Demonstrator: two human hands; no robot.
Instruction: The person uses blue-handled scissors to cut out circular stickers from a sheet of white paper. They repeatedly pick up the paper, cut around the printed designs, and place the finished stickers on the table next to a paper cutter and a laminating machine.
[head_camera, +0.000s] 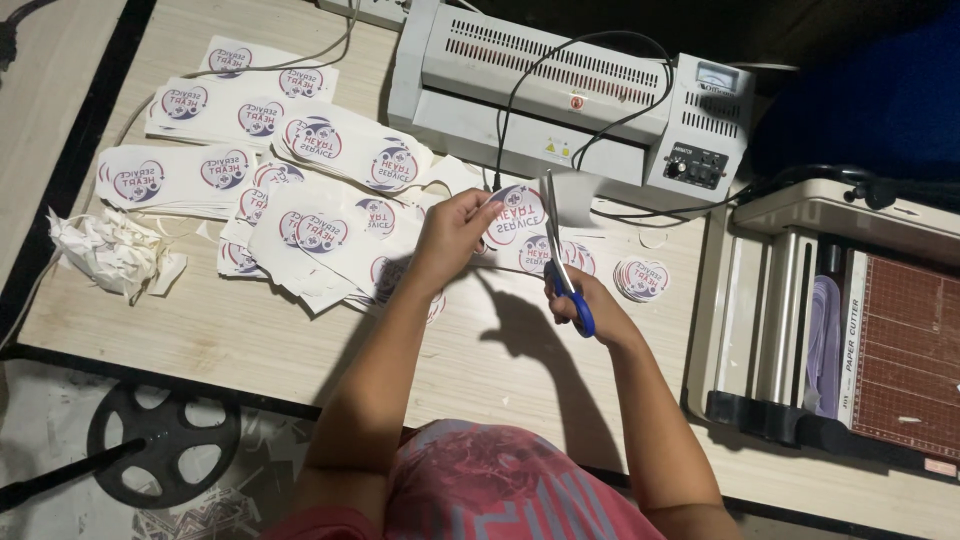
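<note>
My left hand (452, 232) pinches a round white printed sticker sheet (516, 212) with a red and blue emblem, held above the wooden table (240, 330). My right hand (590, 305) grips blue-handled scissors (562, 262), whose blades point up and cut along the sticker's right edge. A small pile of cut round stickers (643, 279) lies just right of the scissors. More printed pieces (540, 255) lie under the hands.
Several uncut printed sheets (300, 170) spread over the table's left half. Crumpled paper offcuts (112, 252) sit at the left edge. A white laminator (560, 95) with black cables stands at the back. A paper cutter (880, 340) fills the right side. A black wheel-shaped base (165, 440) lies on the floor.
</note>
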